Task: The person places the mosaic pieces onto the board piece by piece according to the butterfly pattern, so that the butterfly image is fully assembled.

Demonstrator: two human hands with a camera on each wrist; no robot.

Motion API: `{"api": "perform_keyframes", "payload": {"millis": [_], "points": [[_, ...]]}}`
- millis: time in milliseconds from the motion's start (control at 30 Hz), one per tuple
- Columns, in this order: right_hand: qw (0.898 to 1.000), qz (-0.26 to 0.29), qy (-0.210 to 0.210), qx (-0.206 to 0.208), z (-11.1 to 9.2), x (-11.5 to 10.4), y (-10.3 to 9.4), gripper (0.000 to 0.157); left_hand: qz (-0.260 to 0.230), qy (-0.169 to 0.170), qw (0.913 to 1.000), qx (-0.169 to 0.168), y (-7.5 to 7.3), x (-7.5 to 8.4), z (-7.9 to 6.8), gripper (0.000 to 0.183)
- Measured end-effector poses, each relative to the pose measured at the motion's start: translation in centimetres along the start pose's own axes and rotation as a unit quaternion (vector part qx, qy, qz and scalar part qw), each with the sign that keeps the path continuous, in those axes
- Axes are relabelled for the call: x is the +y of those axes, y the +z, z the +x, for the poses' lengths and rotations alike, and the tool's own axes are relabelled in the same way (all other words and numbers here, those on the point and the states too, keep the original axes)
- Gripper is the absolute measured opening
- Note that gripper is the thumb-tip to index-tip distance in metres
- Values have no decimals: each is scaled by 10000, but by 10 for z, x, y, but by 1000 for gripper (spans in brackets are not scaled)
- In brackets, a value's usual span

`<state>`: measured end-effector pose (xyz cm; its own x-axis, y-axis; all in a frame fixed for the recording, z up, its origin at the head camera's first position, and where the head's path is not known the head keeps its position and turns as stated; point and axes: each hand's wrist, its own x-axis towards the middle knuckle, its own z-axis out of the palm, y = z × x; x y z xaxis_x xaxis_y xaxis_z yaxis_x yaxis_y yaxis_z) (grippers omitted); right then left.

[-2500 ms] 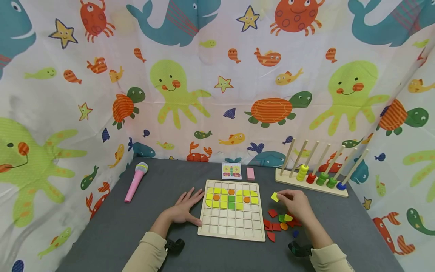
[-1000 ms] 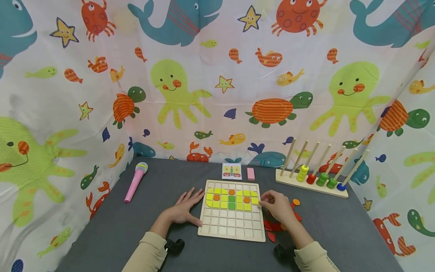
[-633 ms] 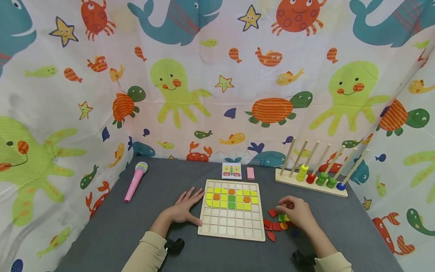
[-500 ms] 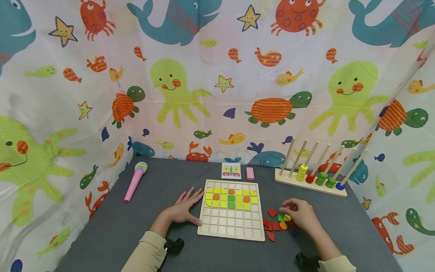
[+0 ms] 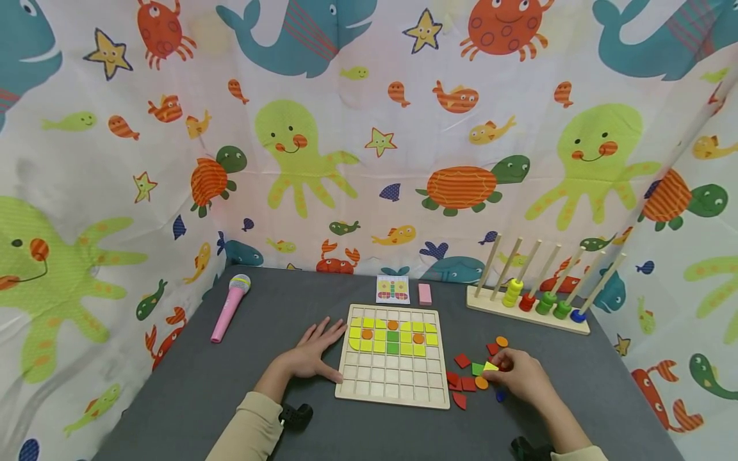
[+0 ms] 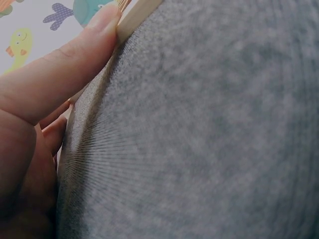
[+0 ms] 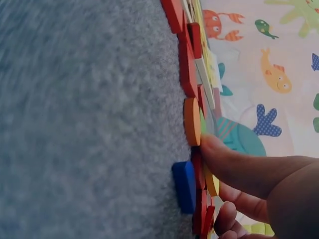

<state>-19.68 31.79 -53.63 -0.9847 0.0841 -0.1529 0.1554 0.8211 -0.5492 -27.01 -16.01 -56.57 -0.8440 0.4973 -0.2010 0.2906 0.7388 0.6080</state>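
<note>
My left hand [image 5: 311,355] lies with fingers spread at the left edge of the wooden grid board [image 5: 392,387]; its thumb [image 6: 75,64] touches the board's side in the left wrist view. The board's upper rows carry yellow tiles [image 5: 355,335], orange discs [image 5: 367,335] and green squares [image 5: 393,347]. To the board's right, my right hand [image 5: 521,374] pinches a yellow tile [image 5: 491,367] at the loose pieces. In the right wrist view this yellow tile [image 7: 213,183] shows partly behind the thumb. Close by are an orange disc [image 5: 481,383], a green tile [image 5: 477,369] and a blue piece [image 5: 500,396].
Several red tiles [image 5: 468,383] lie along the board's right side. Behind the board are a pattern card [image 5: 393,289] and a pink block [image 5: 425,294]. A peg rack with coloured rings [image 5: 528,310] stands back right, a pink toy microphone [image 5: 230,308] at left.
My right hand carried a yellow tile to the board, where the third row now has one more yellow tile. It then moved back right to the pile and took hold of another yellow tile.
</note>
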Motion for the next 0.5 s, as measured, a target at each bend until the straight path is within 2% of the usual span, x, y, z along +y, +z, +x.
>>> {"api": "perform_keyframes", "payload": {"millis": [267, 500], "points": [[9990, 355, -176, 187, 3, -11, -3, 30, -77, 92, 9999, 23, 0, -1, -1, 123], [9970, 598, -412, 278, 9, -38, 0, 24, -164, 152, 9997, 91, 4, -7, 1, 122]]}}
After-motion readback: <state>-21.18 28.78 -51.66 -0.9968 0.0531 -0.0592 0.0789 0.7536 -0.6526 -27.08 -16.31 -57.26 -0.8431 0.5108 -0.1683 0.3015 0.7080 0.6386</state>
